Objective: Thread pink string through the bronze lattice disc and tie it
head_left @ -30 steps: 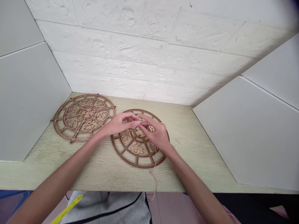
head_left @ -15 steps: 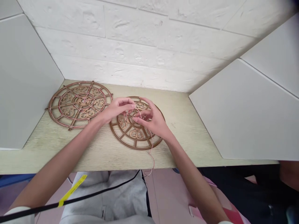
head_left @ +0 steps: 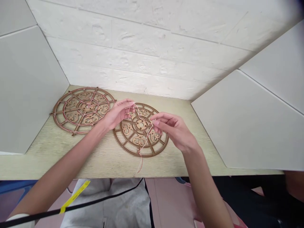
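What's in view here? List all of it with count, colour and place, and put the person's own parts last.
laced fretwork disc: 1, copper-brown, flat on the tabletop at left, wound with pink thread
unlaced fretwork disc: 1, brown, flat on the tabletop at centre
loose pink thread: 1 strand, pink, across the unlaced disc and over the front edge
tabletop: 1, pale wood grain, under both discs
textured wall: 1, white, behind the tabletop
wall panels: 4, pale grey, two each side
yellow strip: 1, yellow, on a black cord below the tabletop
grey trousers: 1 pair, grey, below the tabletop
left hand: 1, holding the thread above the unlaced disc
right hand: 1, fingertips at the thread above the unlaced disc
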{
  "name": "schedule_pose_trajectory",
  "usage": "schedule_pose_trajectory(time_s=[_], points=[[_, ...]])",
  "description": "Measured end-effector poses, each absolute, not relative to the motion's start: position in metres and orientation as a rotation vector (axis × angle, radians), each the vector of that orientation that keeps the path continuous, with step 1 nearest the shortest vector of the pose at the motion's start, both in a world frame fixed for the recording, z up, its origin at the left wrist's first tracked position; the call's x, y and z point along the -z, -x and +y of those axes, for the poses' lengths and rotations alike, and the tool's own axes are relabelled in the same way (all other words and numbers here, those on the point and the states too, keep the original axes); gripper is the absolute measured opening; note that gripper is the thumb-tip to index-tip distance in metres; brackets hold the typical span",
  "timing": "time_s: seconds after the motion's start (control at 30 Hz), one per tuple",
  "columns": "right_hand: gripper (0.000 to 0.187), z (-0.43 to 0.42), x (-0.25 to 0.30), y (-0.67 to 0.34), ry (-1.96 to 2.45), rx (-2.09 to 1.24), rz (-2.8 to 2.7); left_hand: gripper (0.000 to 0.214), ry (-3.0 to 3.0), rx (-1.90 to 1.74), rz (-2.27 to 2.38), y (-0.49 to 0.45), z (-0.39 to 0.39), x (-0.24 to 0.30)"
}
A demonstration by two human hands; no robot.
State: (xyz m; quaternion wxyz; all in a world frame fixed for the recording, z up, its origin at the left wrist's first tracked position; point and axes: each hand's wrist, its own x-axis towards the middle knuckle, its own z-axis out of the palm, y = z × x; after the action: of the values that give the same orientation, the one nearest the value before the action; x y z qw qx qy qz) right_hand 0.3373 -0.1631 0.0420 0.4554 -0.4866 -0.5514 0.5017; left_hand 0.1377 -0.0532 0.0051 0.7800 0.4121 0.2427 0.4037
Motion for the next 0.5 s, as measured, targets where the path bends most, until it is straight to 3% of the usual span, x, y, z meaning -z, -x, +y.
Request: schedule_pose_trajectory(time_s=[0.17, 0.37, 0.5], points=[[0.021, -0.127, -0.056, -0.342, 1.315, -0.592, -1.541, 0.044, -0.864, -0.946, 0.586, -0.135, -0.051, -0.006], [0.022, -0.100, -0.030, -0.334, 1.455, -0.096, -1.573, 0.046, -0.934, -0.924, 0.647, -0.135, -0.052, -0.003], [0.023, -0.106, -0.012, -0.311, 1.237, -0.293, -1.557, 0.047, -1.120, -0.874, 0.704, -0.137, -0.054, 0.000]])
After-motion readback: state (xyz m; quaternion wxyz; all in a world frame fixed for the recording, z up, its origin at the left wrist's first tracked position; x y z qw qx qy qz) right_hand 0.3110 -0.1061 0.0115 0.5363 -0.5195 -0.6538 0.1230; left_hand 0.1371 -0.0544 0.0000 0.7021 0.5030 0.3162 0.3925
